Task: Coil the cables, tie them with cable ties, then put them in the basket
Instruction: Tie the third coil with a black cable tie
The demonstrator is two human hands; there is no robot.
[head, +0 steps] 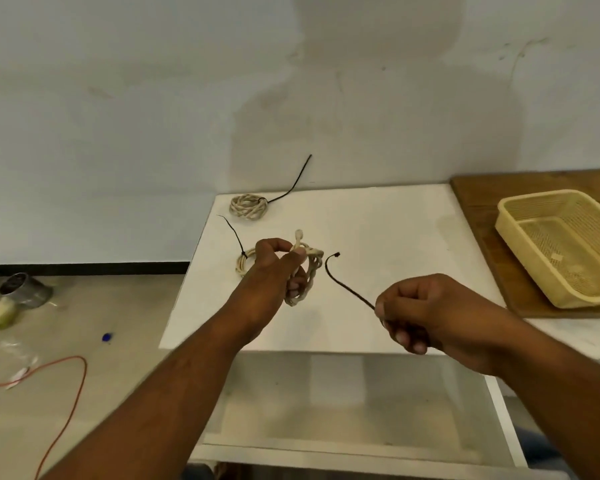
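Left hand (274, 268) grips coiled cable (307, 271); right hand (426, 313) pinches tie (347, 282).

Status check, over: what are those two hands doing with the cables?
Left hand grips coiled cable. Right hand pinches black cable tie, not yet round it. Far tied coil, near tied coil on table. Nothing blocking basket.

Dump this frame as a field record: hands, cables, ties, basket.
left hand: grips the untied coil above the white table
right hand: pinches a loose black cable tie, head end towards that coil
tied coils: two on the table, far coil and near coil, each with a black tie tail sticking out
basket: on the wooden board at right, no coil in it
stage: third coil not yet tied
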